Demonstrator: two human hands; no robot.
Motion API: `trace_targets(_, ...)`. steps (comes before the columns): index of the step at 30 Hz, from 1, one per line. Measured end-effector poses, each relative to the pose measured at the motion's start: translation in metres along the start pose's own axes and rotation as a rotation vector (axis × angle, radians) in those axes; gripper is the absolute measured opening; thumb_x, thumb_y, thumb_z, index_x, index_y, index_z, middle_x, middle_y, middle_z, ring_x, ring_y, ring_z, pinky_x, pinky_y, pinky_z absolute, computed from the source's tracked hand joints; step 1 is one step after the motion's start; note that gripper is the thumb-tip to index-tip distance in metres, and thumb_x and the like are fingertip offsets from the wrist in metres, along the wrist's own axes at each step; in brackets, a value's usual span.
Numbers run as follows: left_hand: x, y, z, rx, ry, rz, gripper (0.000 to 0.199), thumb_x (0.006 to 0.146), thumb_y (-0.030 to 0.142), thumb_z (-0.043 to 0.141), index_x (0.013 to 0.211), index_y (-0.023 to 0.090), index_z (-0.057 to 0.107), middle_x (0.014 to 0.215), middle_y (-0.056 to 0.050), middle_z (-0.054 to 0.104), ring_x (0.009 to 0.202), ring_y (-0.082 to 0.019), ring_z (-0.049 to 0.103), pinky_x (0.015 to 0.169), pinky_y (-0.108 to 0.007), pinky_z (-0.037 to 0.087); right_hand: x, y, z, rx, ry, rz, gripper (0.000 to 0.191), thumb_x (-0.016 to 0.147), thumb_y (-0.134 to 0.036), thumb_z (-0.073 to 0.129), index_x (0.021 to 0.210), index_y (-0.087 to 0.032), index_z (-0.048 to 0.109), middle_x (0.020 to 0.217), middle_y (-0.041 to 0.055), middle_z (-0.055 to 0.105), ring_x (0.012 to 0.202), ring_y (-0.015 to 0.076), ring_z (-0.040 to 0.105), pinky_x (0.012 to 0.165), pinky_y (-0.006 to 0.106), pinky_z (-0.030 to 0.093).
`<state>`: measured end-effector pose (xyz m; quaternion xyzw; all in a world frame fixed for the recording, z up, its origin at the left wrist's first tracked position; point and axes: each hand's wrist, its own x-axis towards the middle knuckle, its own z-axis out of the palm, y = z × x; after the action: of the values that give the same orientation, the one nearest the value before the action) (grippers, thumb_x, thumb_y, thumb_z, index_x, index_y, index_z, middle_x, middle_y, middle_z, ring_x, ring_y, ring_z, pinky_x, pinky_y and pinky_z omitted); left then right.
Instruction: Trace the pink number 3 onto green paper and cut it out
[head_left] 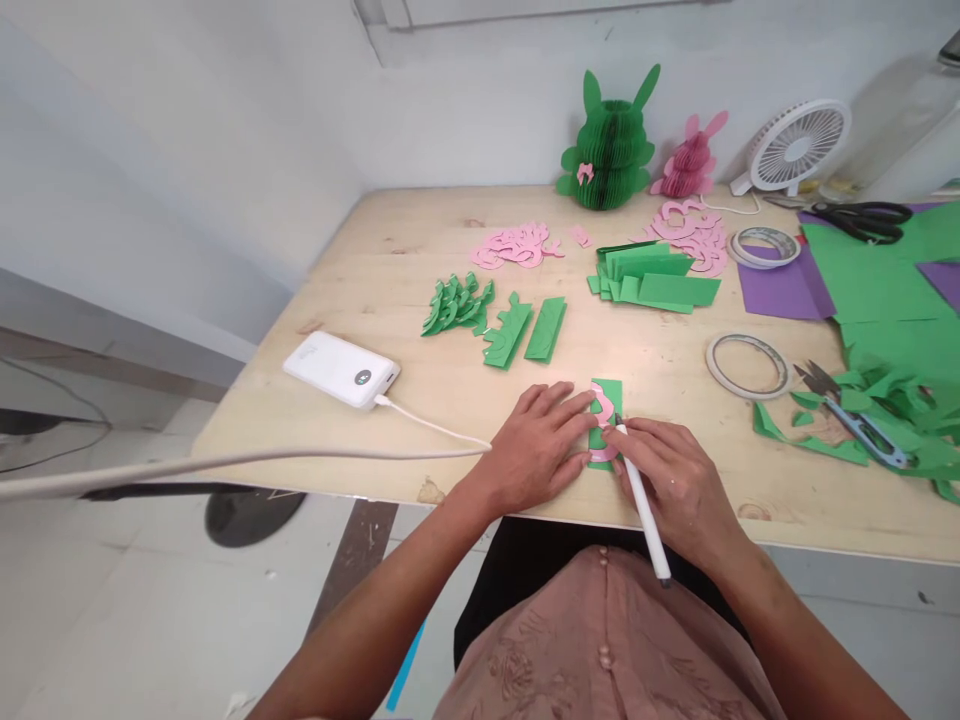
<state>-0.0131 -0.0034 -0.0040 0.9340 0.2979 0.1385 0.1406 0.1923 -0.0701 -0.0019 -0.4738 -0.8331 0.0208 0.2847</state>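
A curvy pink paper cutout (604, 400) lies on a small green paper strip (612, 388) near the table's front edge. My left hand (541, 445) rests flat with fingers spread, its fingertips pressing on the cutout and strip. In my right hand (671, 480) is a white pen (643, 505), tilted, with its dark tip at the cutout's right edge. Left of the strip's far end lie a plain green folded strip (546, 328) and another green piece (508, 335) with cut edges.
A white power bank (341, 368) with a cable lies at left. Green cut pieces (454, 303) and pink cutouts (517, 245) lie farther back. Tape rolls (750, 366), scissors (855, 415) and green scraps are at right. Paper rabbits (611, 150) and a fan (799, 148) stand behind.
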Motion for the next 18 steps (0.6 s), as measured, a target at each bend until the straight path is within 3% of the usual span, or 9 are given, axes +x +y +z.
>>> trace_targets(12,-0.0006,-0.0009,0.0008,0.014,0.024,0.007,0.036,0.091,0.029,0.049,0.125,0.019,0.057,0.149,-0.005,0.045,0.136,-0.03,0.038,0.113,-0.05,0.029,0.0001,-0.0007,0.0001,0.004,-0.016,-0.006,0.029,0.091,-0.009,0.053,0.12,-0.012,0.06,0.105,0.0102,0.072,0.107,0.027,0.059,0.087,0.041,0.045)
trace_targets(18,-0.0029,0.001,0.0033,0.088,0.092,0.037,0.037,0.092,0.029,0.048,0.126,0.019,0.058,0.139,-0.009,0.055,0.131,-0.03,0.045,0.11,-0.05,0.034,0.0001,-0.0004,0.001,-0.009,-0.015,-0.002,0.029,0.09,-0.009,0.054,0.118,-0.013,0.061,0.105,0.0096,0.073,0.105,0.0264,0.06,0.088,0.04,0.045)
